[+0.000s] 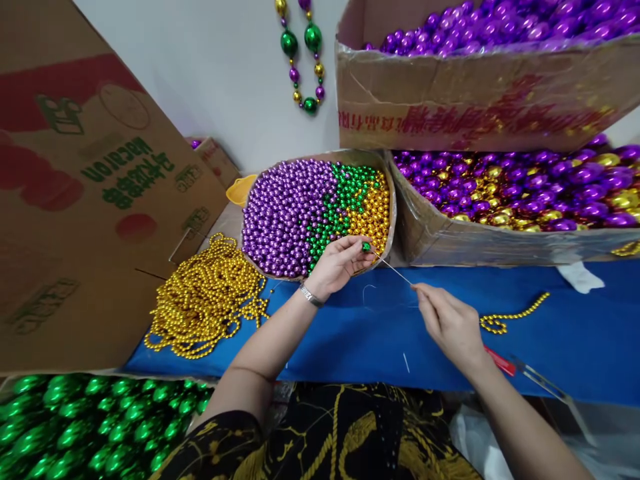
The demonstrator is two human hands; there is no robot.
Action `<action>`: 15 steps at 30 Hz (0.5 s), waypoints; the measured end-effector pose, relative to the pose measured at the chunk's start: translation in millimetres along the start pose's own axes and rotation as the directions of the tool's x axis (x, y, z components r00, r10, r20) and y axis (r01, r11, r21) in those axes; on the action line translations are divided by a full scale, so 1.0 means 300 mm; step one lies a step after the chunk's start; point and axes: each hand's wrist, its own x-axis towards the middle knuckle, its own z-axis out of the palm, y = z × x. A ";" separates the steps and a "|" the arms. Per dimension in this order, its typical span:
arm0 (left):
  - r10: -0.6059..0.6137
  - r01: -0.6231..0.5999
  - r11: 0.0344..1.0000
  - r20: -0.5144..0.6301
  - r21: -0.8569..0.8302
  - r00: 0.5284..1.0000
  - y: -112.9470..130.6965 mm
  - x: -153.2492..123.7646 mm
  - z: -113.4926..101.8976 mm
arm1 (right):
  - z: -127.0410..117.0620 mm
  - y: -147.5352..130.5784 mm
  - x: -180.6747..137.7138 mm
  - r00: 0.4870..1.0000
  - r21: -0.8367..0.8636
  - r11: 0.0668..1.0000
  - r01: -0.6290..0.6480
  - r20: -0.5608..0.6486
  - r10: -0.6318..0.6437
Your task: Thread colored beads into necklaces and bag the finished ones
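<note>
My left hand, with a silver bracelet on its wrist, pinches a shiny green bead over the front rim of a box of small beads. Purple beads fill the box's left side, green ones the middle, gold ones the right. Between thumb and fingers, my right hand grips a long thin needle that slants up to the green bead. Whether its tip is inside the bead I cannot tell. A fine clear thread curls above the blue cloth below.
Gold bead strands are heaped left. Boxes of purple and purple-gold beads stand right; large green beads lie lower left. A beaded necklace hangs behind. A red-handled cutter lies near my right forearm.
</note>
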 end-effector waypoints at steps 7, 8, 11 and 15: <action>0.040 -0.042 0.998 -0.042 -0.045 0.998 -0.018 -0.009 0.031 | -0.010 0.022 -0.012 0.999 -0.062 0.998 0.007 0.031 -0.005; 0.048 -0.050 0.998 -0.049 -0.048 0.998 -0.018 -0.008 0.033 | -0.010 0.026 -0.016 0.999 -0.072 0.997 0.010 0.036 -0.007; 0.070 -0.071 0.997 -0.063 -0.019 0.996 -0.020 -0.005 0.040 | -0.009 0.035 -0.028 0.999 -0.152 0.988 0.029 0.041 -0.023; 0.202 -0.187 0.968 -0.079 0.170 0.976 -0.030 -0.013 0.068 | -0.011 0.028 -0.029 1.000 -0.298 0.954 0.023 0.008 -0.022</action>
